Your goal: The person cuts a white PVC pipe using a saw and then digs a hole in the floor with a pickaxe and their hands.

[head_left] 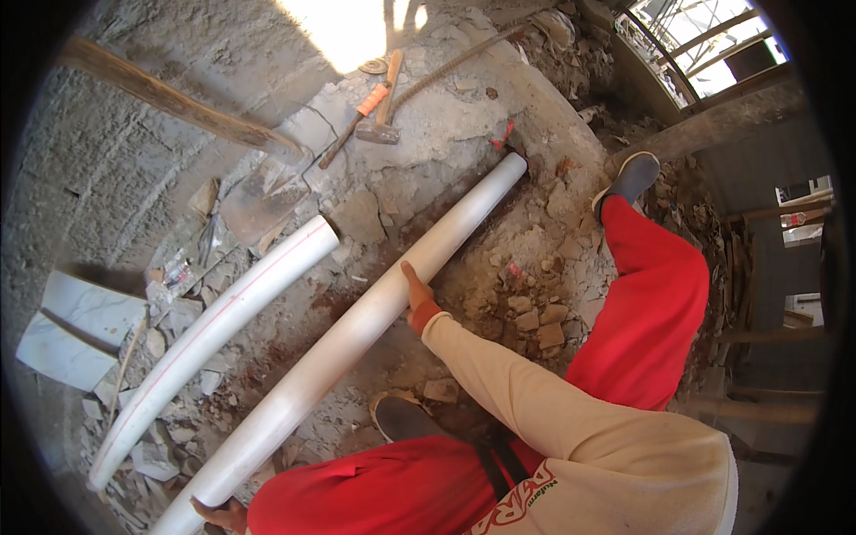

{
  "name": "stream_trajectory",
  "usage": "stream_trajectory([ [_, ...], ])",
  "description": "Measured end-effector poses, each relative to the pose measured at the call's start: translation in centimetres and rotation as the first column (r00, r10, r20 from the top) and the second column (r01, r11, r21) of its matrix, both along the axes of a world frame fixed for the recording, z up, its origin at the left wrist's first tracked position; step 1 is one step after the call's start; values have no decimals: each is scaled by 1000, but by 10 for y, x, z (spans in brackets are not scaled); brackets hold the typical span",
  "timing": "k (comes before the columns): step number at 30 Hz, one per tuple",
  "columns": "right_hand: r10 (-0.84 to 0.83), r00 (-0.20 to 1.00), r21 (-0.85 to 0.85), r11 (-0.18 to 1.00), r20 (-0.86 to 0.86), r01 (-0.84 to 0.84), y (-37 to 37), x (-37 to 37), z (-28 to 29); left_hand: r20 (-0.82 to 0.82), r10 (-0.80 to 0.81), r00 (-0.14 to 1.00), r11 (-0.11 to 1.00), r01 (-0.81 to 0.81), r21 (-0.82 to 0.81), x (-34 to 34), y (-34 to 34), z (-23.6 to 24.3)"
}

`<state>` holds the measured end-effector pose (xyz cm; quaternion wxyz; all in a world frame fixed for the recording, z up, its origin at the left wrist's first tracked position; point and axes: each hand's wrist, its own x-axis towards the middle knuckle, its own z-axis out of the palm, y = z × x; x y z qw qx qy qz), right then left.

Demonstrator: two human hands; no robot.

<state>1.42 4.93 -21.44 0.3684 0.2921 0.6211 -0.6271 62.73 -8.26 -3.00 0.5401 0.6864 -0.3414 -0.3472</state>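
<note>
A long white plastic pipe (323,364) runs slantwise from the lower left up to the dug-out, broken ground at the upper middle. My right hand (419,300) is closed around its middle, thumb along the top and the other fingers mostly hidden by the pipe. Near the lower edge, my left hand (225,515) grips the pipe's near part from the side; my red trouser leg covers some of that hand. To the left, a second white pipe (227,314) with a thin red line lies over rubble, apart from the held one.
A shovel (169,100) with a wooden handle, a hammer (378,133), an orange-gripped tool (372,100) and a bent metal rod (456,69) lie beyond the pipes. Broken tile (73,332) rests at far left. Brick pieces (550,335) and rubble lie near my feet.
</note>
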Motion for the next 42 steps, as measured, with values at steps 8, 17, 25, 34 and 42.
stream_trajectory([
  [8, 0, 999, -42, 999, 32, 2, 7, -1, 3, 0, -1, 1000, 1000, 1, 10, -12, 0, 6],
  [17, -8, 991, -170, 985, 136, 31, 11, -5, 42, 5, 17, 1000, 1000, -17, 22, -27, 8, 14],
  [25, -77, 988, -219, 970, 130, 105, 14, -5, 55, -2, 42, 999, 998, -42, 44, -46, 19, 33],
  [34, -111, 993, -78, 991, -35, 108, 8, -7, 47, 14, 68, 998, 996, -67, -65, -54, 17, 55],
  [42, -100, 994, -75, 992, -35, 97, 7, -12, 65, 296, 14, 955, 996, 14, -93, -5, 31, 44],
])
